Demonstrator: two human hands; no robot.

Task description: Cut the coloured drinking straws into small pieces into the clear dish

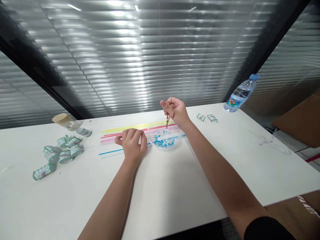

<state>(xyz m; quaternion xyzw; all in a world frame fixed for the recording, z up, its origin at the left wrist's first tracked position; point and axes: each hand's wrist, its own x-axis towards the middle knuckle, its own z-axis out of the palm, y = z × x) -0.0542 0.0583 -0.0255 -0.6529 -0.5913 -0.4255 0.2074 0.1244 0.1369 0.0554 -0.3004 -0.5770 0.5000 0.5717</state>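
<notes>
My right hand (pixel 177 111) grips small rose-gold scissors (pixel 167 122), fingers in the loops. Their blades point down into a clear round bowl (pixel 178 137). Many short blue cut pieces (pixel 163 141) lie in the bowl. Just left of its rim, my left hand (pixel 132 143) is closed with fingers curled, pinching a thin pale straw that sticks out leftward; its other end is hard to make out. Under and behind the hands lie long thin straws: yellow (pixel 120 128), red (pixel 107 135) and pink (pixel 106 140). A blue straw (pixel 110 152) runs nearer to me, passing by the bowl.
Several green-and-white printed packets (pixel 66 156) and a jar with a wooden-coloured lid (pixel 61 118) are at the left. Two similar packets (pixel 206 117) lie behind my right arm. A water bottle (pixel 240 95) stands back right, a clear plastic item (pixel 272 143) nearer. Blinds back the white table (pixel 160 200).
</notes>
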